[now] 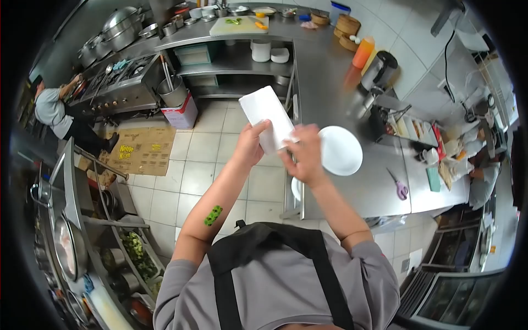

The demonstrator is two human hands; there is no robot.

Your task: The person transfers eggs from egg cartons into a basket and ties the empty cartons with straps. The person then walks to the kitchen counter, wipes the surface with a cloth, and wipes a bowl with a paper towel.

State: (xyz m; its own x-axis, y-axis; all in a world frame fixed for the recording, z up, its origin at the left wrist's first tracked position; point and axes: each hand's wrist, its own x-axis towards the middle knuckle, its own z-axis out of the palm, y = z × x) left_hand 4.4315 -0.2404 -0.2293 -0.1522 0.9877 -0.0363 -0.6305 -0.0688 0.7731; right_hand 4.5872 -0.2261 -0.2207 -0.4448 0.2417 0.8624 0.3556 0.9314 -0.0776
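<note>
My left hand [252,144] is closed on a white folded rectangle that looks like paper [266,113], with the thumb lying across its face. It is held up at a tilt over the floor, just left of the counter edge. At its lower right corner is my right hand [306,154], blurred by motion. The right fingers seem to touch the paper, but whether they grip it I cannot tell. A round white plate [342,150] lies on the steel counter [324,82], close beside my right hand.
Purple-handled scissors [401,190], an electric kettle [379,70] and an orange bottle [363,52] are on the counter. A cutting board [239,26] holds cut vegetables at the back. Another person [52,110] stands at the stove [118,80]; cardboard [144,151] covers floor there.
</note>
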